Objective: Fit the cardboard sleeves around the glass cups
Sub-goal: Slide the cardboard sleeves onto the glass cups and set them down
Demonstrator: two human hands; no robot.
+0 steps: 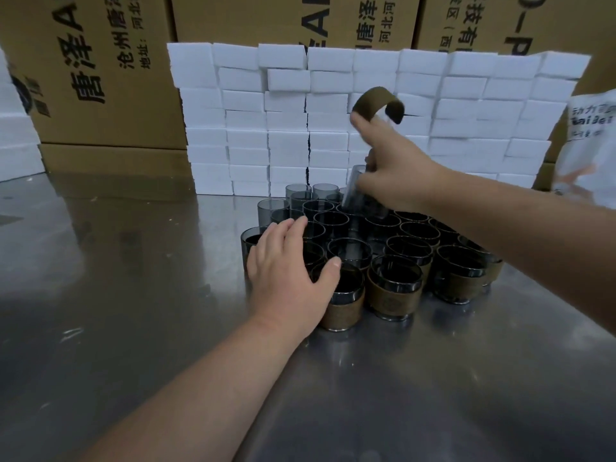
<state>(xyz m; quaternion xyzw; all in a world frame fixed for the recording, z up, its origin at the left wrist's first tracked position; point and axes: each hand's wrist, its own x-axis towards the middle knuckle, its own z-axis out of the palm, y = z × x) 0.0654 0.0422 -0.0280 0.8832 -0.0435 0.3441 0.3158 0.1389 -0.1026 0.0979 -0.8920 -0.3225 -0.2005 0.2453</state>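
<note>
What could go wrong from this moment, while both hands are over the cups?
1. The right hand pinches a sleeve and, it seems, also holds a tilted cup. With such a shared grip the cup might slip and hit the packed cups below.
2. The left hand is spread open over cups that stand rim to rim. A careless push could knock glass against glass.

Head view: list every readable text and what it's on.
"唐泽A", large, turned sideways: left cardboard box.
"沧州唐泽" and "地址", smaller: same box.
"唐泽" and "河北河": middle cardboard box.
"科技有": right cardboard box.
White bag: print too blurred to read.
Front cup's sleeve: round emblem, too blurred to read.
</note>
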